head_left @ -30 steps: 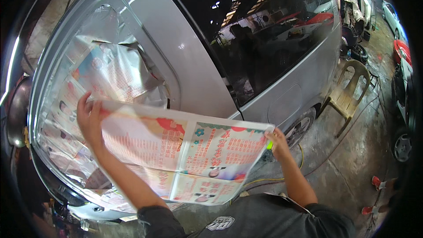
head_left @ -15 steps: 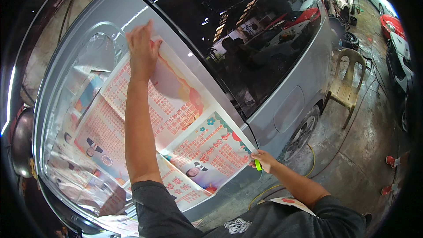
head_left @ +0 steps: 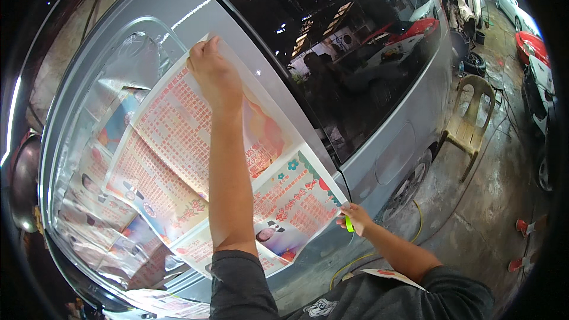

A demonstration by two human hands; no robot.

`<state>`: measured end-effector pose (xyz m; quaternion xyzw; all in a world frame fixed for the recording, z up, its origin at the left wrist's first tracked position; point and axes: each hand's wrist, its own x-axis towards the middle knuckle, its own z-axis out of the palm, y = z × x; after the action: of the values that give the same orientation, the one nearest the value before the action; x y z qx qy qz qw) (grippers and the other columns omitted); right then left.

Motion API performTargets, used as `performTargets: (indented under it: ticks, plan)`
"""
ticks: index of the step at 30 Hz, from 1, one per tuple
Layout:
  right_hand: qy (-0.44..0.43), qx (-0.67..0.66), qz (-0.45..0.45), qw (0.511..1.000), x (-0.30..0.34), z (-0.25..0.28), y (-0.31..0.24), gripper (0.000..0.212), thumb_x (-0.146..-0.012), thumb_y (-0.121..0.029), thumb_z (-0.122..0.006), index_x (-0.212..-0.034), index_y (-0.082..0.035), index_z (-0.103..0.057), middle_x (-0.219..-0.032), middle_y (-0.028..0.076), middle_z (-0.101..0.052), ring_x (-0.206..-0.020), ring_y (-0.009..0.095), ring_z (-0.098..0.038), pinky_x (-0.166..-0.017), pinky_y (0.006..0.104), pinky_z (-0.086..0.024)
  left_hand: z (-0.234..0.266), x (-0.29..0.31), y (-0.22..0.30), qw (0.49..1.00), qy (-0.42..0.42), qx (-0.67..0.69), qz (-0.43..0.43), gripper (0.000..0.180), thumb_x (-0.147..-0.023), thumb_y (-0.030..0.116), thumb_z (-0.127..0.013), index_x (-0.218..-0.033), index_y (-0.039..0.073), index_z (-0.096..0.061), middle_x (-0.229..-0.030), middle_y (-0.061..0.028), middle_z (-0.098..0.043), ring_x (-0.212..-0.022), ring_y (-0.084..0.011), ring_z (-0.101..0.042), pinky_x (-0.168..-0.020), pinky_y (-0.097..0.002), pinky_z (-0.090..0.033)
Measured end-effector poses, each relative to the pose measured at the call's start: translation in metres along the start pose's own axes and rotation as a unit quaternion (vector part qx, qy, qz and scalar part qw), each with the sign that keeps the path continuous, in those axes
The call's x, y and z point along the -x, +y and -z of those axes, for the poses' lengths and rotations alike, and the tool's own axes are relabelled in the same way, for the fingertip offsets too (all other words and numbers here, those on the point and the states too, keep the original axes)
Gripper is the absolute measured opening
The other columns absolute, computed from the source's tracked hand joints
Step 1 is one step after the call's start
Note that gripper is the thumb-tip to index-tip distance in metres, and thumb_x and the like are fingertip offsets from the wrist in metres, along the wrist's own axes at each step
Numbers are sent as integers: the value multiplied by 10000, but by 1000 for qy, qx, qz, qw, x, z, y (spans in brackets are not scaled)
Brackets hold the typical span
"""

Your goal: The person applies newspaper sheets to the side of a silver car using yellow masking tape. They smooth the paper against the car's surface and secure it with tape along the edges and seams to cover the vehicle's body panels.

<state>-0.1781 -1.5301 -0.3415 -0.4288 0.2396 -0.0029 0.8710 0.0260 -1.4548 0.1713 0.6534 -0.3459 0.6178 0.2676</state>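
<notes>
A large printed newspaper sheet point(head_left: 178, 124) hangs along the grey side of a van point(head_left: 195, 3). Its top edge is pinched by my left hand point(head_left: 213, 74), fingers curled over the paper near the dark side window point(head_left: 355, 53). At the sheet's right corner, my right hand point(head_left: 357, 218) closes on the edge. A small bright yellow-green piece point(head_left: 349, 225) shows at the fingers of that hand; its kind cannot be made out. Left of the sheet, clear plastic film and more newspaper point(head_left: 98, 201) cover the rounded rear glass area.
A brown plastic chair point(head_left: 472, 121) stands beside the van's wheel point(head_left: 409, 184). A yellow hose point(head_left: 419, 219) runs over the wet-looking floor. Farther back are a loose tyre point(head_left: 474, 64), a red car part point(head_left: 530, 44) and a white car point(head_left: 512, 6). Someone's red shoes point(head_left: 521, 227) show at the right.
My left hand has moved right and slightly down, closing on the sheet's top edge from a looser, spread pose. The sheet's upper part has shifted with it. My right hand stays at its corner.
</notes>
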Motion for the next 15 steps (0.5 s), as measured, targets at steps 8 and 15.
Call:
performTargets:
  ticks: [8, 15]
  plan:
    - [187, 81, 223, 953, 10, 56, -29, 272, -1033, -259, -617, -1212, -57, -579, -1023, 69, -654, -807, 197, -645, -701, 345, -541, -13, 0, 8, 994, 63, 41, -75, 369, -912, -66, -537, -1240, 34, -674, -1239, -147, -679, -1200, -353, -608, -1059, -451, -463]
    - [18, 366, 669, 646, 126, -160, -267, 631, -903, -25, -602, -1511, -27, -437, -1461, 260, -517, -1342, 393, -536, -1151, 384, -380, 1, 5, -11, 991, 20, 126, -34, 359, -915, -29, -572, -1258, 35, -653, -1200, -153, -693, -1176, -367, -624, -1017, -456, -489]
